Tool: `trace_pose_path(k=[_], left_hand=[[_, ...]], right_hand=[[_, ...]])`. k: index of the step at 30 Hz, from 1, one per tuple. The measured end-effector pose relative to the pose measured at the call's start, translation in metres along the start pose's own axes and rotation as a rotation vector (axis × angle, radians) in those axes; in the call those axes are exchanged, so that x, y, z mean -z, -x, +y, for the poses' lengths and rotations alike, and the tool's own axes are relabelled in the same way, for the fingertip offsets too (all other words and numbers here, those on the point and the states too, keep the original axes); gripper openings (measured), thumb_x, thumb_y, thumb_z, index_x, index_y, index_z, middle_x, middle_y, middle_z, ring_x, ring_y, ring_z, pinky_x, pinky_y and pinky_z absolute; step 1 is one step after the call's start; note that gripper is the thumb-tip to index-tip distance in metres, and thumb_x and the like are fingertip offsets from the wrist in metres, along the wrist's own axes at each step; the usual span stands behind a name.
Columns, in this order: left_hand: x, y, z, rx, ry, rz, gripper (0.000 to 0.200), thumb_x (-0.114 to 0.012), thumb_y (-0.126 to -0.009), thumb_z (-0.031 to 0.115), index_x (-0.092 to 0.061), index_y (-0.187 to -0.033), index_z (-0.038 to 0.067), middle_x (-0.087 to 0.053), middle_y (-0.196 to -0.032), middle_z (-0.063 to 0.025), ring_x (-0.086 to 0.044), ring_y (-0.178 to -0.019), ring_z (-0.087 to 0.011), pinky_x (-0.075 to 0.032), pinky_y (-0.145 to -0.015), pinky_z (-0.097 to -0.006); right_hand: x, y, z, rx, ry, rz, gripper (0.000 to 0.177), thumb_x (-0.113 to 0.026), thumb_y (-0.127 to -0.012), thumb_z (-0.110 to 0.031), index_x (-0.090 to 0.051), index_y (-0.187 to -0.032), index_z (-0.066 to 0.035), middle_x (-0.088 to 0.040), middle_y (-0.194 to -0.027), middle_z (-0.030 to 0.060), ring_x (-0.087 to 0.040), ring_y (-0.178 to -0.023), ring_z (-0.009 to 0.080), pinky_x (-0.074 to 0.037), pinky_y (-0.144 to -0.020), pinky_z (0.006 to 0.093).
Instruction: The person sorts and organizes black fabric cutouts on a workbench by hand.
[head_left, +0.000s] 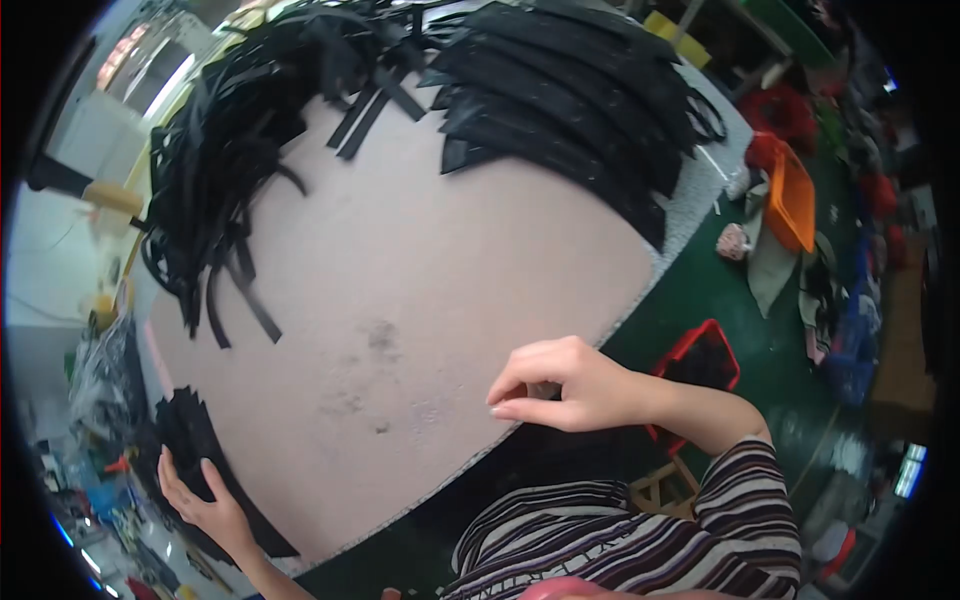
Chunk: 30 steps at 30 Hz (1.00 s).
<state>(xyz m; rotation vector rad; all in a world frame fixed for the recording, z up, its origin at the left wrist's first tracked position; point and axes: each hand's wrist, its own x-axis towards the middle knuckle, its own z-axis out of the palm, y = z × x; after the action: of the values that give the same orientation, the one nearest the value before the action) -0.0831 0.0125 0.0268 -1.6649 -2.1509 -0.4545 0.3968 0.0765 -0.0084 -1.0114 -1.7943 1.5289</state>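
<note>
- Right hand is curling into a narrow pinch, fingertips touching the pink tabletop near its edge.
- Left hand is lying spread open on a black fabric stack at the tabletop's left corner.

Your counter carries a tangle of straps along its far left side and a fanned stack of cut pieces at its far right. A smaller stack lies at the near left edge, under your left hand. Your right hand rests at the near right edge, and to its right a crate stands on the floor.
</note>
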Motion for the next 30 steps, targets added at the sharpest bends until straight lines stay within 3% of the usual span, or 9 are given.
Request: trace_pose_path(k=[5, 8, 12, 14, 16, 20, 24, 27, 30], left_hand=[[-0.014, 0.023, 0.077, -0.264, -0.004, -0.157, 0.058, -0.070, -0.092, 0.013, -0.054, -0.147, 0.008, -0.050, -0.151, -0.0135, -0.044, -0.144, -0.0322, -0.028, -0.118, -0.0463], [-0.012, 0.027, 0.084, -0.221, 0.096, -0.253, 0.057, -0.071, -0.090, 0.010, -0.056, -0.145, 0.007, -0.052, -0.149, -0.0139, -0.044, -0.144, -0.0325, -0.026, -0.118, -0.0472], [-0.006, 0.029, 0.093, -0.218, 0.164, -0.283, 0.054, -0.073, -0.087, 0.011, -0.059, -0.139, 0.007, -0.055, -0.143, -0.0141, -0.045, -0.143, -0.0350, -0.028, -0.116, -0.0493], [-0.008, 0.029, 0.093, -0.248, 0.173, -0.274, 0.051, -0.074, -0.086, 0.011, -0.062, -0.135, 0.009, -0.058, -0.139, -0.0134, -0.047, -0.141, -0.0351, -0.031, -0.115, -0.0485], [-0.009, 0.027, 0.097, -0.266, 0.173, -0.250, 0.047, -0.075, -0.085, 0.010, -0.064, -0.131, 0.010, -0.060, -0.133, -0.0128, -0.050, -0.137, -0.0348, -0.033, -0.112, -0.0474], [-0.017, -0.005, 0.098, -0.303, 0.226, -0.184, 0.038, -0.075, -0.084, 0.007, -0.069, -0.121, 0.009, -0.064, -0.123, -0.0111, -0.056, -0.126, -0.0331, -0.037, -0.108, -0.0459], [-0.048, -0.071, 0.110, -0.251, 0.433, -0.011, 0.018, -0.073, -0.087, 0.005, -0.072, -0.105, 0.006, -0.069, -0.100, -0.0093, -0.063, -0.102, -0.0297, -0.046, -0.095, -0.0412], [-0.088, -0.131, 0.128, -0.306, 0.541, 0.035, 0.010, -0.071, -0.091, 0.007, -0.073, -0.100, 0.003, -0.071, -0.097, -0.0097, -0.066, -0.095, -0.0288, -0.050, -0.088, -0.0384], [-0.143, -0.183, 0.158, -0.353, 0.428, 0.136, 0.023, -0.076, -0.089, 0.020, -0.072, -0.101, 0.001, -0.069, -0.095, -0.0123, -0.066, -0.092, -0.0281, -0.052, -0.085, -0.0375]], right_hand=[[0.097, -0.023, 0.001, 0.293, 0.814, 0.575, 0.023, -0.079, -0.088, -0.023, -0.073, -0.097, -0.003, -0.072, -0.094, 0.0105, -0.066, -0.092, 0.0291, -0.053, -0.083, 0.0397], [0.185, -0.046, 0.000, 0.317, 1.253, 0.997, 0.027, -0.079, -0.087, -0.025, -0.074, -0.103, -0.003, -0.072, -0.102, 0.0124, -0.065, -0.106, 0.0309, -0.052, -0.091, 0.0428], [0.244, -0.056, 0.021, 0.346, 1.488, 0.790, 0.028, -0.075, -0.092, -0.024, -0.075, -0.111, -0.003, -0.075, -0.100, 0.0141, -0.071, -0.096, 0.0306, -0.056, -0.085, 0.0425], [0.246, -0.057, 0.014, 0.378, 1.489, 0.881, 0.023, -0.074, -0.092, -0.018, -0.076, -0.110, -0.003, -0.075, -0.095, 0.0141, -0.072, -0.084, 0.0300, -0.058, -0.076, 0.0386], [0.239, -0.061, -0.003, 0.602, 1.443, 1.009, 0.020, -0.075, -0.090, -0.008, -0.077, -0.109, -0.004, -0.075, -0.095, 0.0143, -0.072, -0.081, 0.0296, -0.058, -0.072, 0.0363], [0.134, -0.065, -0.050, 0.934, 1.456, 0.769, 0.021, -0.079, -0.081, 0.003, -0.077, -0.102, 0.002, -0.074, -0.093, 0.0131, -0.072, -0.081, 0.0269, -0.057, -0.070, 0.0345], [0.007, -0.046, 0.000, 1.072, 1.315, 0.025, 0.030, -0.069, -0.083, -0.010, -0.076, -0.108, 0.006, -0.072, -0.099, 0.0141, -0.068, -0.090, 0.0231, -0.056, -0.075, 0.0327], [-0.041, -0.039, 0.021, 1.117, 1.153, -0.039, 0.031, -0.070, -0.083, -0.013, -0.075, -0.107, 0.006, -0.070, -0.099, 0.0117, -0.066, -0.093, 0.0227, -0.054, -0.079, 0.0334], [-0.048, -0.040, 0.013, 0.981, 0.960, -0.091, 0.028, -0.074, -0.085, -0.017, -0.075, -0.104, 0.003, -0.069, -0.099, 0.0096, -0.066, -0.092, 0.0221, -0.053, -0.080, 0.0333]])
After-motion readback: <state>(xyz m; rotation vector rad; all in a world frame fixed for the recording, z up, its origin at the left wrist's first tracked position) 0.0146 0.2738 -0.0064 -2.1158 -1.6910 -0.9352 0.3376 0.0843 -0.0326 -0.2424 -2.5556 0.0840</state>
